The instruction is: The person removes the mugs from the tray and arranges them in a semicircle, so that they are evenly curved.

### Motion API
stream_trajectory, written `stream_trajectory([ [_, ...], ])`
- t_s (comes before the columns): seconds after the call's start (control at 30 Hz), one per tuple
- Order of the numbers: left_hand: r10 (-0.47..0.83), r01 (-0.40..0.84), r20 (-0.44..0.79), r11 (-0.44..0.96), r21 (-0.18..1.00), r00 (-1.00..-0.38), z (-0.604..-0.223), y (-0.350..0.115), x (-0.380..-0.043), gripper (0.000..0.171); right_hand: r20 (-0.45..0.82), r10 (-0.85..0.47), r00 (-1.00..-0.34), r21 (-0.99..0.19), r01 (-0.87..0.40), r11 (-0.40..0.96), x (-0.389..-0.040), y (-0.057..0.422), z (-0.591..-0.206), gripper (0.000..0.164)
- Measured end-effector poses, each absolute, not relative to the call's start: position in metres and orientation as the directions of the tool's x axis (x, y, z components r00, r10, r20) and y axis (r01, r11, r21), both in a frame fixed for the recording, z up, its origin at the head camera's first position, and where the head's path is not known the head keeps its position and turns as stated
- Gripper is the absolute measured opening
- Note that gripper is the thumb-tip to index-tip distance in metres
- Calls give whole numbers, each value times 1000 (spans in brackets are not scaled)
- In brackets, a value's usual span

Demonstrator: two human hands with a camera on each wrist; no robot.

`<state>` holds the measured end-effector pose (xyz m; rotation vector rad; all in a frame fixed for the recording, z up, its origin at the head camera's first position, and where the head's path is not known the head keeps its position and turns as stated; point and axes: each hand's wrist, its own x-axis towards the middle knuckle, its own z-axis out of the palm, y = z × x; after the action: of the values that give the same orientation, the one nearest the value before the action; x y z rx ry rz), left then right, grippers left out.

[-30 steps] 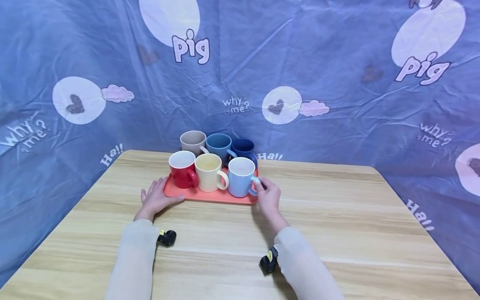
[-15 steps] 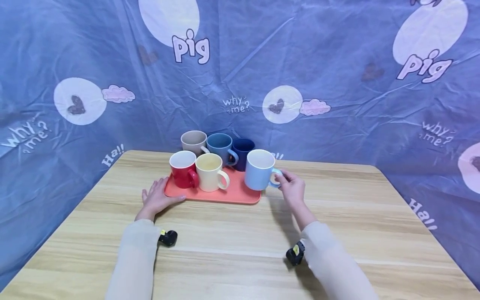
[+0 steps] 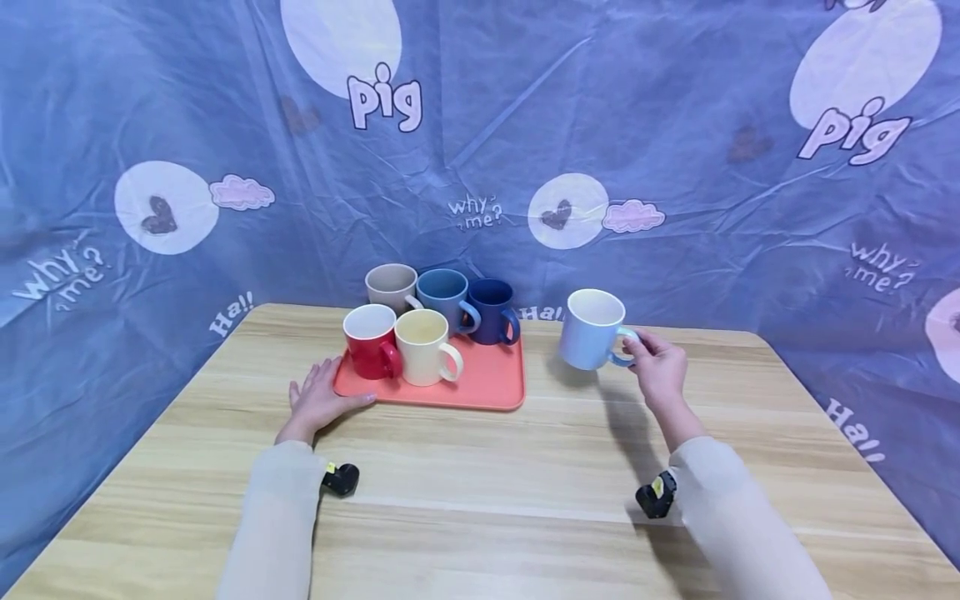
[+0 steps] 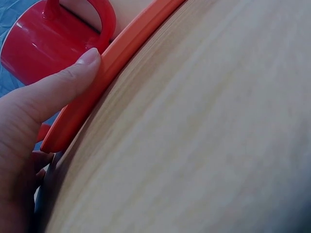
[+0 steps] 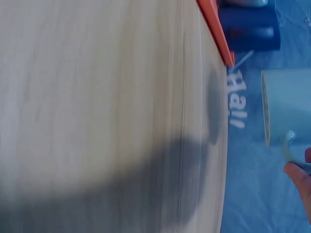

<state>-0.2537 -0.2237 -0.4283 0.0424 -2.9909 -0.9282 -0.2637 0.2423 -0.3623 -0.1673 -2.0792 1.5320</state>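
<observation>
A light blue mug [image 3: 588, 337] hangs upright just above the table, right of the tray. My right hand [image 3: 660, 371] pinches its handle between thumb and fingers; the right wrist view shows the thumb at the handle of the mug [image 5: 289, 104]. My left hand [image 3: 322, 402] rests at the front left corner of a coral-red tray [image 3: 480, 383]. Its straight thumb [image 4: 73, 80] lies along the front rim, with the other fingers spread beside the left end. A red mug [image 3: 367, 346] stands on the tray close by this hand, and a cream mug [image 3: 420, 354] is right of it.
Along the tray's back stand a grey-beige mug [image 3: 390, 287], a teal-blue mug [image 3: 442, 302] and a navy mug [image 3: 489, 321], handles to the right. Behind the wooden table [image 3: 480, 492] hangs a blue printed cloth [image 3: 480, 108]. Black cameras sit at both wrists.
My right hand has lifted the light blue mug off the tray's front right corner and carried it to the right, past the tray's edge. The left hand has stayed at its corner.
</observation>
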Motion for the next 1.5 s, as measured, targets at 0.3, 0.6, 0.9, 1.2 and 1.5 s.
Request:
stream_trajectory([
  [0.3, -31, -27, -4, 825, 565, -1000, -429, -224, -254, 108, 349, 379, -857, -923, -245, 295, -282, 285, -385, 21],
  [0.6, -36, -34, -8, 823, 567, -999, -429, -224, -253, 109, 289, 427, -857, -921, -128, 367, -266, 274, -368, 27],
  [0.9, -42, -39, -8, 826, 563, -999, -430, -223, -254, 108, 272, 393, -878, -908, -99, 407, -270, 282, -379, 28],
  [1.2, -34, -31, -5, 832, 554, -999, -430, -224, -256, 109, 302, 356, -884, -906, -150, 395, -270, 296, -391, 29],
  [1.5, -32, -29, -5, 833, 553, -999, -430, -224, -255, 109, 252, 355, -900, -955, -171, 242, -272, 306, -392, 23],
])
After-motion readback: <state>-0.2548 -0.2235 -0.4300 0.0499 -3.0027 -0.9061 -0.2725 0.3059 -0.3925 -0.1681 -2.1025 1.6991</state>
